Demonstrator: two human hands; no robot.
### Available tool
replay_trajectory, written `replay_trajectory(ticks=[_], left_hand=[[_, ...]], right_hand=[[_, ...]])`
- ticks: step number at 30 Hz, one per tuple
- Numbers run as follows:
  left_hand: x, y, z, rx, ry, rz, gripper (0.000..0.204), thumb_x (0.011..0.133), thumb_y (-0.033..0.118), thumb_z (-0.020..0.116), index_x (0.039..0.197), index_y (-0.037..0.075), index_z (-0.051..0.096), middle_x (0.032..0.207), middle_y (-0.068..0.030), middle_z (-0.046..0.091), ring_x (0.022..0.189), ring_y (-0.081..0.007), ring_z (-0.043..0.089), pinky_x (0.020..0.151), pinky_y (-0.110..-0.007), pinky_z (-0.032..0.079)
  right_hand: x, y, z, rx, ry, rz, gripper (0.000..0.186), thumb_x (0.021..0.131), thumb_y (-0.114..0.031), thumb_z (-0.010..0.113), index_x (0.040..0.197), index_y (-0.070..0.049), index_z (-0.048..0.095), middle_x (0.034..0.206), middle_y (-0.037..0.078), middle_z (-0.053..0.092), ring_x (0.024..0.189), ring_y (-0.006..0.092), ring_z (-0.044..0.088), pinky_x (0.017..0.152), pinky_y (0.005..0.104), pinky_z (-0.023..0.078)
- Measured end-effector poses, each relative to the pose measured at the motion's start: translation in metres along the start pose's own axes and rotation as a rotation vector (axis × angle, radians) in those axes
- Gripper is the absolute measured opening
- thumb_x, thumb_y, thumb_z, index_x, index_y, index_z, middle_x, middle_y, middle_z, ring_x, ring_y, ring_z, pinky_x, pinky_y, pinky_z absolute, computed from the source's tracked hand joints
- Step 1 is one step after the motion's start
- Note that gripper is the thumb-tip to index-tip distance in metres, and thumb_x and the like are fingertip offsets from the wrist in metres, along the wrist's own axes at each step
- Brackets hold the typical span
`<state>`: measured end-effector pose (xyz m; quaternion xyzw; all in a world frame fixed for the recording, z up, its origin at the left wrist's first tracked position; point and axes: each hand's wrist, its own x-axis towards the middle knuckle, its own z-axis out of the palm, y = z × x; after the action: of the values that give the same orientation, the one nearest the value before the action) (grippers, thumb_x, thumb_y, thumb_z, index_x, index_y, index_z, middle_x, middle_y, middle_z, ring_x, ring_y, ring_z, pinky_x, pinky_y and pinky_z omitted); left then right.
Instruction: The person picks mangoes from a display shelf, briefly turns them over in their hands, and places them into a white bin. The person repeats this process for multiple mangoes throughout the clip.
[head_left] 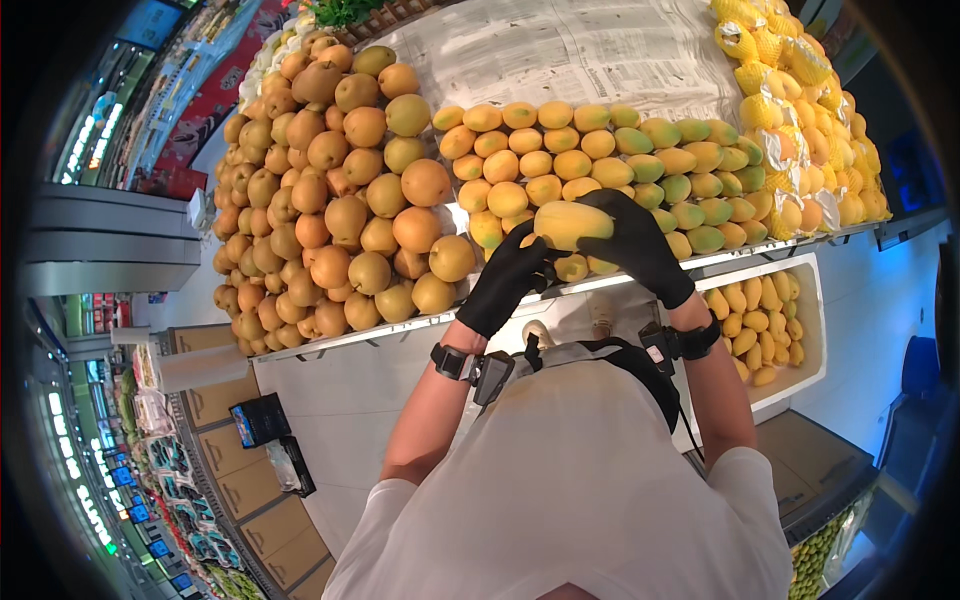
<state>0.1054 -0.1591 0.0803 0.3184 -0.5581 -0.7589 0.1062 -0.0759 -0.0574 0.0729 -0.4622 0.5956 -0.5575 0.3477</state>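
Observation:
I hold a large yellow mango (568,226) above the front of the mango rows, in black-gloved hands. My right hand (640,250) is closed round its right end. My left hand (505,282) has curled fingers at its left end and underside, some hidden. Rows of yellow and green-tinged mangoes (690,160) lie behind on the sloped display, with bare paper (580,65) above them. A pile of round brown-orange fruit (340,220) stands to the left, and yellow fruit in foam nets (790,110) to the right.
A white foam box (810,385) of yellow mangoes sits below the display at right. Cardboard boxes (220,400) and dark packages (260,420) are at lower left. The display's metal front edge (850,230) runs below the fruit, near my wrists.

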Motion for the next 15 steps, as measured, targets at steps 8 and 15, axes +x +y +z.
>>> replay_trajectory(ticks=[8,15], left_hand=[[-0.017,-0.025,-0.035,0.035,-0.027,0.333,0.059,0.077,0.013,0.07,0.127,0.003,0.04,0.117,-0.0073,0.053,0.106,-0.0169,0.054,0.088,-0.03,0.047],[-0.031,-0.039,-0.058,0.177,0.015,0.526,0.075,0.062,0.005,0.082,0.125,0.004,0.04,0.118,-0.0088,0.053,0.111,-0.0189,0.053,0.094,-0.034,0.046]], right_hand=[[-0.019,-0.023,0.047,-0.15,-0.069,-0.032,0.071,0.069,-0.011,0.079,0.13,-0.006,0.044,0.127,0.011,0.049,0.117,0.0207,0.049,0.099,0.0346,0.041],[-0.034,-0.031,0.066,-0.067,-0.152,0.118,0.081,0.07,-0.012,0.079,0.137,-0.006,0.034,0.132,0.011,0.046,0.115,0.0211,0.051,0.094,0.0345,0.045]])
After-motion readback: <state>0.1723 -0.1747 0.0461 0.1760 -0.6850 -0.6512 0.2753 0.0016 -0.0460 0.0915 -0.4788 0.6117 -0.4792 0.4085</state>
